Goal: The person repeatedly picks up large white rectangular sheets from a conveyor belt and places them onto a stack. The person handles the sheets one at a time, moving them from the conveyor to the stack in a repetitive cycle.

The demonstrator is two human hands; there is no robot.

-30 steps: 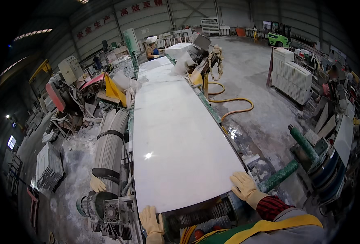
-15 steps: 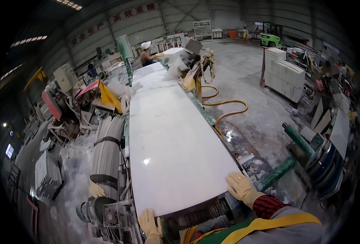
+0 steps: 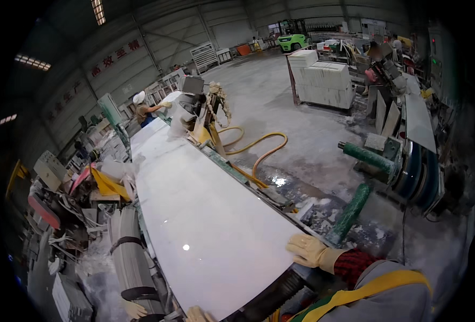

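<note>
A long glossy white stone slab (image 3: 205, 214) lies flat on a machine bed and runs away from me. My right hand (image 3: 308, 250), in a pale yellow work glove, grips the slab's near right corner. My left hand (image 3: 199, 314), also gloved, holds the near left edge and is only partly in view at the bottom. A red knit cuff and a grey sleeve with a yellow strap follow my right wrist.
A person in a white cap (image 3: 145, 109) stands at the slab's far end beside a machine head (image 3: 197, 102). A yellow hose (image 3: 259, 150) curls on the wet floor. Green rollers (image 3: 350, 212) and stacked white slabs (image 3: 323, 80) stand right. A grey roller (image 3: 129, 252) lies left.
The view has swung and tilted, so the slab now runs diagonally up to the left. Both hands stay on the slab's near end; the left has slid toward the bottom edge.
</note>
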